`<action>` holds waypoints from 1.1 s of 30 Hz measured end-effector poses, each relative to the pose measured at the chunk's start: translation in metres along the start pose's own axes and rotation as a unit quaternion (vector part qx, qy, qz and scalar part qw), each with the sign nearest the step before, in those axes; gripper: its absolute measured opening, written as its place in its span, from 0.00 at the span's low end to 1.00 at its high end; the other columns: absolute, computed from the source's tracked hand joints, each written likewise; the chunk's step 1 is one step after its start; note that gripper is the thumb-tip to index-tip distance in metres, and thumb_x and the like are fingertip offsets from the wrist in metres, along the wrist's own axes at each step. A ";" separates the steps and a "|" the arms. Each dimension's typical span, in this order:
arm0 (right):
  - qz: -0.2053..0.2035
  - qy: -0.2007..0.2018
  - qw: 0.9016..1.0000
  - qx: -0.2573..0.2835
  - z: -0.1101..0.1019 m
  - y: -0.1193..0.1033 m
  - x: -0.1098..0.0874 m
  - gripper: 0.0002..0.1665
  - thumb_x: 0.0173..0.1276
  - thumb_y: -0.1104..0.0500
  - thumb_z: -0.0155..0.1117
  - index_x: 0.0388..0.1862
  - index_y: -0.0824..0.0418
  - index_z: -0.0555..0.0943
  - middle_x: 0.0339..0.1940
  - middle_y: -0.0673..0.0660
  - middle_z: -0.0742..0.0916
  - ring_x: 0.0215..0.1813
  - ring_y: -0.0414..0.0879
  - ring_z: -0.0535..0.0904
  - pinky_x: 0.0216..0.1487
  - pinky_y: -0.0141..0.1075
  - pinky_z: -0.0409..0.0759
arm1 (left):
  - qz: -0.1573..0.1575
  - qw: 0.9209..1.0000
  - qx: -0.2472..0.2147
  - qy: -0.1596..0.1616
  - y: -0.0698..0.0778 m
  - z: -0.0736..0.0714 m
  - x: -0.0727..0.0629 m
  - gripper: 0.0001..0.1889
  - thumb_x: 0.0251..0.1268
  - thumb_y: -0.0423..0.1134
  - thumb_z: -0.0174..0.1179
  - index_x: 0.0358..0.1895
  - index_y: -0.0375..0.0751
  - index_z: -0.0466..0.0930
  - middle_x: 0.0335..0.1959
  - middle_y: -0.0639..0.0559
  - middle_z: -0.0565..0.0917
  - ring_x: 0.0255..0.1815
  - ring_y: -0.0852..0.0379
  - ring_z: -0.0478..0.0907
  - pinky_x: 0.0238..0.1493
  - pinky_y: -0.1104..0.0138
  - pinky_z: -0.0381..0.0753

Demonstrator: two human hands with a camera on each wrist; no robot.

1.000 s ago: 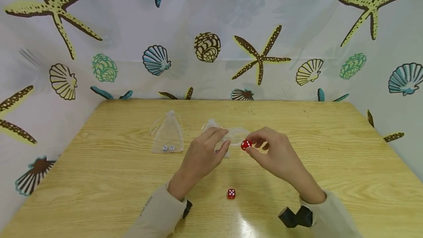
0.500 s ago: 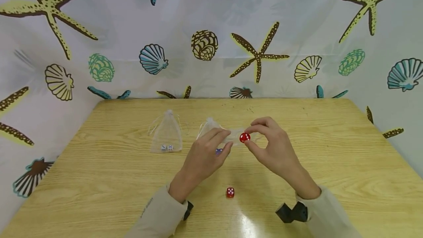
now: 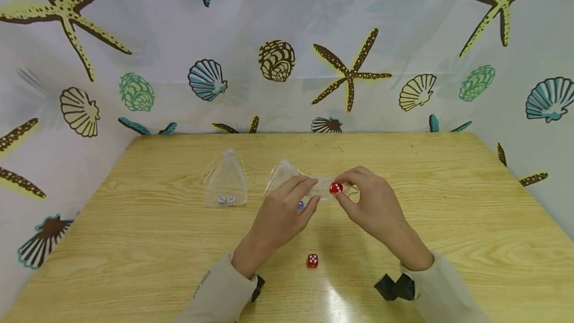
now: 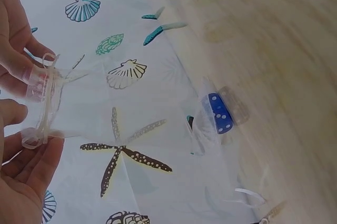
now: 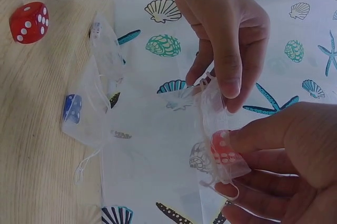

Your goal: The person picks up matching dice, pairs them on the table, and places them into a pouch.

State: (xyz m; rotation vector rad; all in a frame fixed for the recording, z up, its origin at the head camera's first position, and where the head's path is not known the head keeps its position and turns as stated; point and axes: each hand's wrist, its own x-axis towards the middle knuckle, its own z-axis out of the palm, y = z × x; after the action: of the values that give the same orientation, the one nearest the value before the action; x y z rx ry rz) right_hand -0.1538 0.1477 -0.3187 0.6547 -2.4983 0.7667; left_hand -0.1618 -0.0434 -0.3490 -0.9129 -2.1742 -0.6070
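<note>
My left hand (image 3: 283, 211) pinches the edge of a sheer white drawstring bag (image 4: 68, 103), which spans the gap between both hands above the table. My right hand (image 3: 369, 206) holds a red die (image 3: 336, 188) between thumb and fingers. In the right wrist view that die shows through the bag's thin fabric, near the cord (image 5: 202, 121). A second red die (image 3: 312, 260) lies on the table nearer the person. Partly covered by the left hand is another sheer bag (image 5: 87, 100) with a blue die (image 5: 72, 109) in it.
A third sheer bag (image 3: 226, 178) lies to the left, with two small white-and-blue dice (image 3: 226, 201) at its bottom. The wooden table (image 3: 134, 243) ends at a white cloth (image 3: 242, 98) printed with shells and starfish.
The right hand has lifted slightly with the red die and drawn a little to the right. My left hand has shifted slightly right, and more of the blue die shows beneath it.
</note>
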 end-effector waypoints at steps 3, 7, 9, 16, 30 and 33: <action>0.006 -0.005 1.000 -0.003 -0.001 -0.001 0.000 0.10 0.56 0.66 0.70 0.38 0.65 0.84 0.37 0.57 0.86 0.37 0.49 0.82 0.36 0.41 0.81 | 0.000 1.000 0.005 -0.001 0.000 0.000 0.000 0.14 0.57 0.34 0.67 0.46 0.33 0.82 0.40 0.46 0.84 0.38 0.54 0.84 0.39 0.67 0.84; 0.015 -0.010 1.000 -0.008 -0.001 -0.002 0.000 0.13 0.55 0.66 0.71 0.41 0.66 0.84 0.40 0.59 0.86 0.38 0.50 0.82 0.37 0.42 0.82 | 0.000 1.000 0.007 -0.002 0.000 0.000 0.001 0.14 0.57 0.34 0.67 0.46 0.34 0.83 0.40 0.46 0.84 0.37 0.54 0.84 0.38 0.67 0.84; 0.017 -0.010 1.000 -0.010 -0.001 -0.002 0.000 0.14 0.54 0.67 0.72 0.42 0.66 0.84 0.41 0.59 0.86 0.39 0.51 0.82 0.37 0.42 0.82 | 0.000 1.000 0.009 -0.003 0.000 -0.001 0.001 0.14 0.57 0.34 0.67 0.46 0.34 0.82 0.40 0.46 0.84 0.37 0.55 0.84 0.37 0.68 0.84; 0.020 -0.013 1.000 -0.012 0.000 -0.003 0.000 0.15 0.54 0.68 0.71 0.43 0.65 0.83 0.42 0.59 0.86 0.39 0.51 0.83 0.37 0.42 0.82 | 0.002 1.000 0.028 -0.002 -0.003 0.000 -0.001 0.15 0.55 0.34 0.68 0.46 0.33 0.82 0.40 0.45 0.84 0.37 0.55 0.84 0.37 0.68 0.84; 0.023 -0.033 0.999 0.006 0.001 -0.001 -0.002 0.16 0.54 0.67 0.71 0.44 0.66 0.83 0.43 0.60 0.85 0.40 0.53 0.84 0.37 0.43 0.82 | -0.012 1.000 0.009 -0.009 -0.005 0.002 -0.003 0.14 0.56 0.33 0.67 0.46 0.32 0.82 0.41 0.45 0.84 0.37 0.54 0.84 0.36 0.67 0.83; 0.023 -0.033 0.999 0.010 -0.002 -0.002 -0.003 0.16 0.55 0.67 0.71 0.44 0.65 0.82 0.43 0.60 0.85 0.40 0.53 0.83 0.37 0.43 0.82 | -0.013 1.000 0.007 -0.012 -0.005 0.002 -0.001 0.14 0.57 0.33 0.66 0.46 0.32 0.82 0.41 0.45 0.84 0.37 0.54 0.83 0.37 0.67 0.83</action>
State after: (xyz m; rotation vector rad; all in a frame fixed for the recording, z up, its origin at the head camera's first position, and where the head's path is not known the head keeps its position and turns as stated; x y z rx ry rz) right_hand -0.1494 0.1487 -0.3180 0.6417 -2.5768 0.7986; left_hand -0.1660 -0.0459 -0.3522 -0.8899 -2.2133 -0.5949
